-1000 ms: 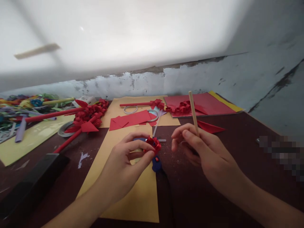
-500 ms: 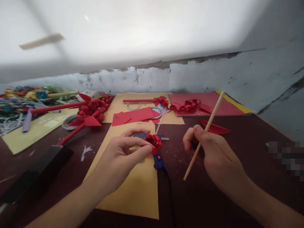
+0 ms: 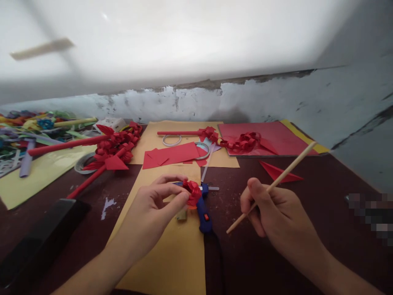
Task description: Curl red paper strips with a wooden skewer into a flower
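Between the thumb and fingers of my left hand (image 3: 153, 209) is a small red paper flower (image 3: 193, 192), raised over the table. My right hand (image 3: 273, 209) grips a thin wooden stick (image 3: 291, 168), slanting with its lower end toward the left. Just behind the flower lies a blue glue gun (image 3: 204, 217) with a red switch and a clear glue stick; the flower hides part of it. Beneath my left hand spreads a yellow paper sheet (image 3: 172, 262). A folded red paper piece (image 3: 281, 172) rests beyond my right hand.
Red paper flowers on stems (image 3: 113, 151) lie at the left, near a tape roll (image 3: 84, 163) and a black box-like object (image 3: 43, 241). Colourful paper strips (image 3: 39, 127) pile up at far left. Red paper pieces (image 3: 172, 155) and a red folder (image 3: 270, 135) lie toward the wall.
The flower has shifted slightly left in my left hand, baring more of the glue gun. The stick in my right hand has tilted further over, its upper end moving right and down.
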### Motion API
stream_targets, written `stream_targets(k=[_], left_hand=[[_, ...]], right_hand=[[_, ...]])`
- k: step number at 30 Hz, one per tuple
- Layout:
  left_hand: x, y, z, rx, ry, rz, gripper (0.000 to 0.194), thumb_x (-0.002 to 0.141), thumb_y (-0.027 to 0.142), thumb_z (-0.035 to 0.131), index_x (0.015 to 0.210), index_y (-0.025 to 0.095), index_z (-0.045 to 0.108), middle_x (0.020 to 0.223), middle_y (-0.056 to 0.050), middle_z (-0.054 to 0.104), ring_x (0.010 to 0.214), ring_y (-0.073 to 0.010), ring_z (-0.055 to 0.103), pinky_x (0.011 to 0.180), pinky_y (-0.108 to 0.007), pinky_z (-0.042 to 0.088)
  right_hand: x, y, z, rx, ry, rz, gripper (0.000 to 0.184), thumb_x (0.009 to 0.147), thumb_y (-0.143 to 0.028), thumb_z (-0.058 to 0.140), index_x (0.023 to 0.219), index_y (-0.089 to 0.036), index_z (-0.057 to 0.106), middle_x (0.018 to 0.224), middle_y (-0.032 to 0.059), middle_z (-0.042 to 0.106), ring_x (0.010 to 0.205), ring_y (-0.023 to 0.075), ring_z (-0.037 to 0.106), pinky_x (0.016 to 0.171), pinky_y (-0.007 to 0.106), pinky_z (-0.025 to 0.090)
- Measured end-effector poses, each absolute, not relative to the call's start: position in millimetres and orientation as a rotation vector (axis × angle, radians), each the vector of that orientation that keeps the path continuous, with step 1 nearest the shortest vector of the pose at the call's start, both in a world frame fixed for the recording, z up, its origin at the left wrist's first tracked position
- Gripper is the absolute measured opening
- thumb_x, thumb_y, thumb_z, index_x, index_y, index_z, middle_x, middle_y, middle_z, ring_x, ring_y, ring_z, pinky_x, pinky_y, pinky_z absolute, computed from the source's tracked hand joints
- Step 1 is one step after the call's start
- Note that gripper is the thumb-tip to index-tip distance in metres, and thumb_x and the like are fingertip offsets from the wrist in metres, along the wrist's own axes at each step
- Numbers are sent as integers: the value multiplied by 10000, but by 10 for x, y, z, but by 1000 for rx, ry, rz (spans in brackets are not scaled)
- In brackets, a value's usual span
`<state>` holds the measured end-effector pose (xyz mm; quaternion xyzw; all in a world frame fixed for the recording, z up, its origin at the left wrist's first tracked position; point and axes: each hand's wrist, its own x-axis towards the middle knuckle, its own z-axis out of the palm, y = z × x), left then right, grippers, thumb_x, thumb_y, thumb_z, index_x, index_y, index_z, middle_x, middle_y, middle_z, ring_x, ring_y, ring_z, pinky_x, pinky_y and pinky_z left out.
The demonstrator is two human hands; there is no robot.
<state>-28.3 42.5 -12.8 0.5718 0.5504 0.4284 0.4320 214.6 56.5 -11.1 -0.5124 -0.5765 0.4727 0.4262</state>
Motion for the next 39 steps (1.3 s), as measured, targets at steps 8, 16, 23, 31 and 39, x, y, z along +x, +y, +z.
stream_targets(k=[8,16,23,31,39], left_hand=[[-395,453,-51,1143,1306,1277,246,863,402,827,848,156,823,1228,-94,732,1017,-216,765,918,-298,656],[-447,314,-39,1310,1271,1295,349,833,466,822,885,124,784,1353,-132,672,980,-229,780,896,-333,670],[-360,249,41,1571,1260,1225,291,860,424,781,877,134,799,1249,-145,700,1002,-263,766,799,-368,686],[-90,225,156,1844,1228,1030,207,901,326,736,802,164,819,1185,-149,703,1274,-317,640,771,-304,661],[-56,241,-80,1841,1237,970,216,936,313,707,830,162,821,1199,-150,675,1267,-289,643,768,-266,635]], right_hand=[[2127,508,-57,-1152,-1470,1196,405,1016,-519,616,731,-237,675,538,-15,576,482,128,510,455,251,392],[2265,255,258,-952,-1980,631,243,994,-205,634,1191,-302,740,1131,17,794,1054,221,751,977,347,576],[2408,144,462,-873,-1817,756,166,990,-297,629,944,-243,779,921,38,785,852,197,738,737,303,598],[2474,298,254,-973,-2000,477,130,890,-110,569,917,-235,594,859,5,711,675,164,658,608,297,485],[2456,228,-172,-964,-2338,39,36,986,-223,550,954,-211,562,664,-51,580,504,118,507,542,279,354]])
